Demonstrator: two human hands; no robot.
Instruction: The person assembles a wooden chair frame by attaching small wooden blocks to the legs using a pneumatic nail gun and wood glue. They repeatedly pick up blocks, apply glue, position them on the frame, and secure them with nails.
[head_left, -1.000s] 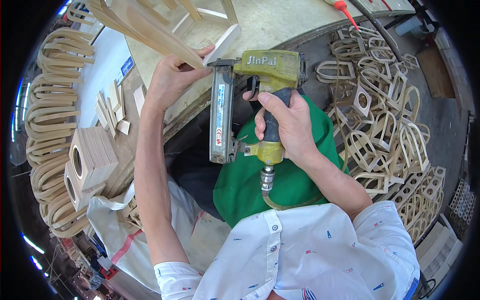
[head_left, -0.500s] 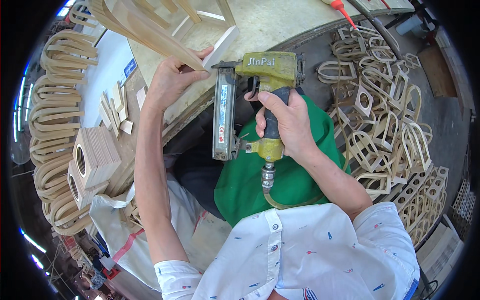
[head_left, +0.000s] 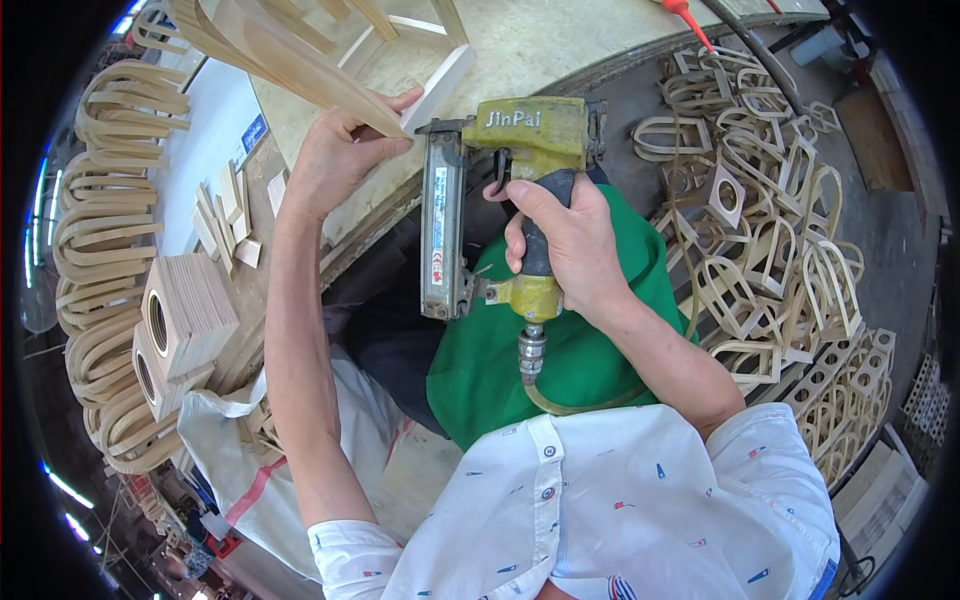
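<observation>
A woodworking shop spreads around a pale workbench [head_left: 560, 50], whose near edge curves across the upper middle of the view.

The right hand [head_left: 570, 245] is closed tight around the grip of a yellow-green pneumatic nail gun [head_left: 500, 190], forefinger up by the trigger. The gun hangs just off the near edge of the workbench, over a green apron [head_left: 590, 350], with its long grey magazine pointing down toward the person and an air hose [head_left: 570, 400] curling off the base of the handle. It looks heavy and rigid, its weight toward the head; the grip is the natural place to hold it, and the hose will likely drag a little when it swings.

The left hand [head_left: 345, 155] sits at the near edge of the workbench, fingers pinched on the tip of a thin bent wooden strip [head_left: 290, 65] where it meets a small pale wooden block [head_left: 437, 88]. The strip seems light and springy, probably easy to crack if squeezed far from the joint, so holding close to the end suits it.

Farther out, arched wooden frames [head_left: 770, 260] lie heaped beyond the right edge. To the left are stacked curved strips [head_left: 100, 230] and square wooden blocks with round holes [head_left: 185, 310].
</observation>
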